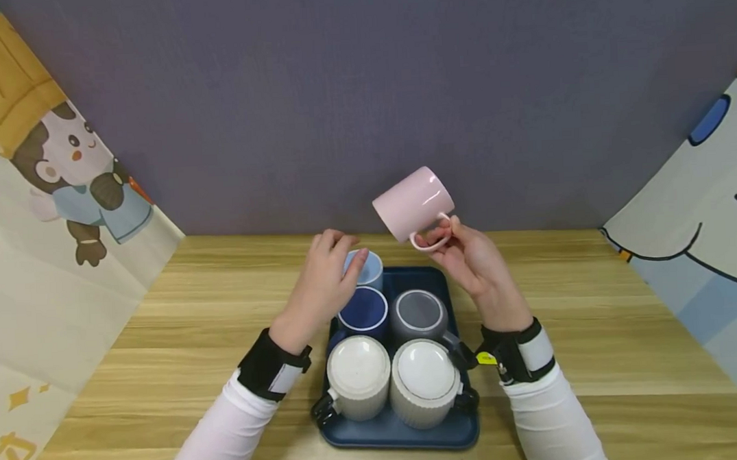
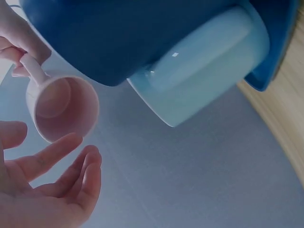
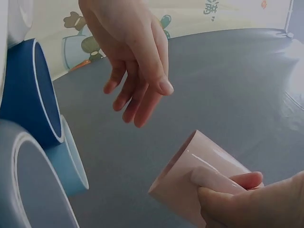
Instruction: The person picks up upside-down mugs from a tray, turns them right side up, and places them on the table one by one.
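- The pink mug [image 1: 412,204] hangs tilted in the air, its mouth towards the left hand [image 1: 322,278].
- The right hand [image 1: 480,266] pinches its handle.
- The left hand, apart from it, holds nothing, fingers loosely bent near the light-blue mug [image 1: 373,269].
- Navy [image 1: 363,311], grey [image 1: 419,313] and two pale ribbed mugs [image 1: 358,371] crowd the tray [image 1: 402,440] on the desk [image 1: 596,357].

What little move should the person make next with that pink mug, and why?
Probably lower the pink mug toward the bare far right corner of the dark blue tray. The right hand holds the mug up, tilted, by its handle, and that corner, beside the light blue mug, seems to have room.
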Motion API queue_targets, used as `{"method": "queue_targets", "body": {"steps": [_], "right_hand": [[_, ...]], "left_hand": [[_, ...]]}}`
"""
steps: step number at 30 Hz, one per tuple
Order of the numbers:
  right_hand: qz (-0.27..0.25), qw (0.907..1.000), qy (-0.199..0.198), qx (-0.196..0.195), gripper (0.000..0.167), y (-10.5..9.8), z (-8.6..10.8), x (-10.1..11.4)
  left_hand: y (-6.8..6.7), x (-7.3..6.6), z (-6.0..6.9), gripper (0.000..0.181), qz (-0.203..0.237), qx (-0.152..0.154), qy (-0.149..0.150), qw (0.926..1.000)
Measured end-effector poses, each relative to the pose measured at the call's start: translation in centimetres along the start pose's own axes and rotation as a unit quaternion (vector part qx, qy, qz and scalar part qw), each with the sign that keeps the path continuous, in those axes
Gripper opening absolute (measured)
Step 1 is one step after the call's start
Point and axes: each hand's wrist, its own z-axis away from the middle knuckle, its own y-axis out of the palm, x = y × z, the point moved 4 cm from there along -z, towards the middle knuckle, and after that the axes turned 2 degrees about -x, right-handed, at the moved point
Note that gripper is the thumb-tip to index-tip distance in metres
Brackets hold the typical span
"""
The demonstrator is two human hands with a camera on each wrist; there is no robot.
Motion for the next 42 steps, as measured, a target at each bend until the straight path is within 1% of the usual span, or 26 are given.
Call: {"method": "queue_targets", "body": {"steps": [4,8,12,18,23,29,32,35,39,41,42], "right_hand": [[-0.041,0.9990,0.014,0.003,0.028,0.2,0.0,0.0],[-0.077,0.9964,0.032,0.015,0.026,0.4,-0.1,-0.1],[-0.097,0.9942,0.043,0.020,0.026,0.4,-0.1,-0.3],[-0.137,0.9886,0.049,0.039,0.025,0.6,-0.2,-0.3],[-0.156,0.9855,0.054,0.038,0.023,0.9,0.0,-0.4],[-0.153,0.9850,0.068,0.042,0.021,1.4,0.3,-0.9],[-0.148,0.9849,0.076,0.047,0.021,1.7,0.3,-1.2],[-0.147,0.9840,0.082,0.058,0.023,1.9,0.4,-1.5],[-0.148,0.9828,0.085,0.071,0.023,2.2,0.4,-1.8],[-0.147,0.9827,0.086,0.074,0.023,2.3,0.5,-2.0],[-0.148,0.9823,0.086,0.076,0.022,2.3,0.5,-2.1]], "left_hand": [[0.2,-0.4,-0.3,0.027,0.018,0.014,-0.007,0.9997],[0.5,-0.7,-0.5,0.027,0.035,0.040,-0.021,0.9984],[0.7,-1.2,-0.7,0.027,0.048,0.061,-0.032,0.9964],[1.0,-2.0,-1.1,0.029,0.067,0.080,-0.038,0.9938],[1.4,-2.5,-1.5,0.031,0.085,0.101,-0.061,0.9894],[1.6,-2.8,-1.6,0.032,0.131,0.126,-0.101,0.9781],[1.5,-3.0,-1.7,0.034,0.152,0.135,-0.113,0.9726],[1.2,-3.1,-1.9,0.035,0.172,0.136,-0.129,0.9673],[0.9,-3.2,-2.0,0.037,0.191,0.131,-0.163,0.9591],[0.8,-3.2,-2.2,0.037,0.205,0.128,-0.179,0.9536],[0.8,-3.2,-2.2,0.037,0.216,0.126,-0.188,0.9498]]}}
